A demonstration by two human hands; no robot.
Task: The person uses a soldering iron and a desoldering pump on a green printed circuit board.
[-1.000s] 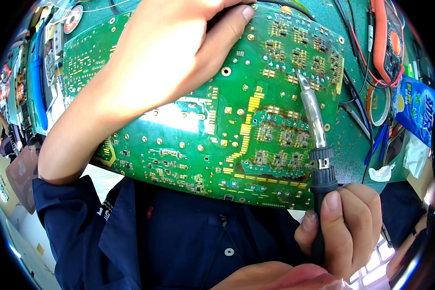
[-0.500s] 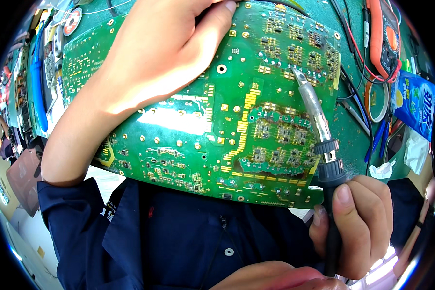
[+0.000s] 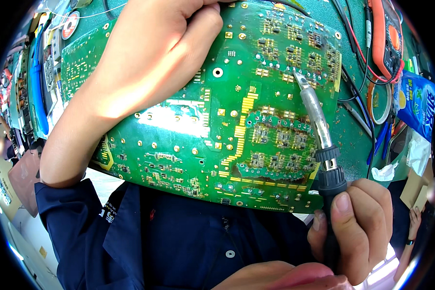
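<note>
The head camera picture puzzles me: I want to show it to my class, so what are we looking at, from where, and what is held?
It is taken from a wide camera worn on a person's head, looking down at their own two bare hands, so straight edges bend. The left hand steadies a large green circuit board. The right hand grips the black handle of a soldering iron, whose tip is at the board's upper right. Beyond, on the green bench, lie an orange meter, cables and a roll of tape.
</note>
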